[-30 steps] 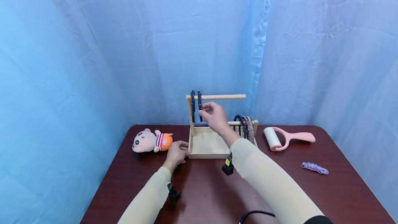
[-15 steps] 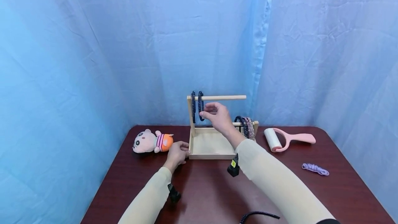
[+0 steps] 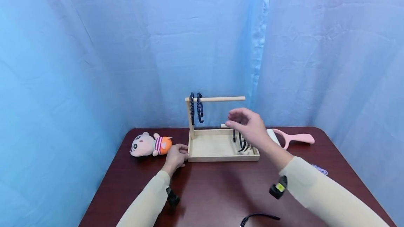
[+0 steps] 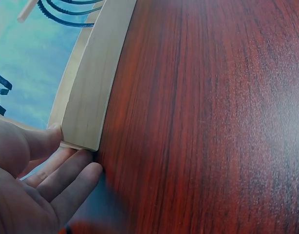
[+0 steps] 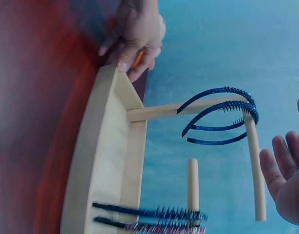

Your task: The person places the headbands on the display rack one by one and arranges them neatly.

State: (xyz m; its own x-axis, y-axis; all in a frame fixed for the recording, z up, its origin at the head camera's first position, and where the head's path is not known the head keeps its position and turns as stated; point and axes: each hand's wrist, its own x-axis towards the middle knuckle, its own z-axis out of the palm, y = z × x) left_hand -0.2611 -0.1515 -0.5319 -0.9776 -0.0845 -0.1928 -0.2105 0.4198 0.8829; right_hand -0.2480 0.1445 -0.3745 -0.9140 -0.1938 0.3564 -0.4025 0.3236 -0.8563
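A pale wooden headband stand [image 3: 208,158] with a tray base and two rods stands at the table's back. Two dark toothed headbands [image 3: 200,108] hang on its upper rod [image 3: 224,99], near the post. My left hand [image 3: 176,156] holds the stand's front left corner, thumb and fingers either side of it in the left wrist view. My right hand [image 3: 247,125] is in the air, fingers loosely bent and holding nothing. It partly hides the lower rod [image 5: 193,183], where a dark headband [image 5: 149,210] and a pink-patterned headband [image 5: 164,228] hang.
On the left lies a plush doll [image 3: 151,144]. A pink lint roller [image 3: 296,138] and a lilac cord bundle [image 3: 320,169] lie at right, partly behind my right arm. One more dark headband [image 3: 260,215] is at the bottom of the head view.
My right hand has let go of the second headband, which hangs on the upper rod, and moved right and lower. The left hand stays at the stand's corner.
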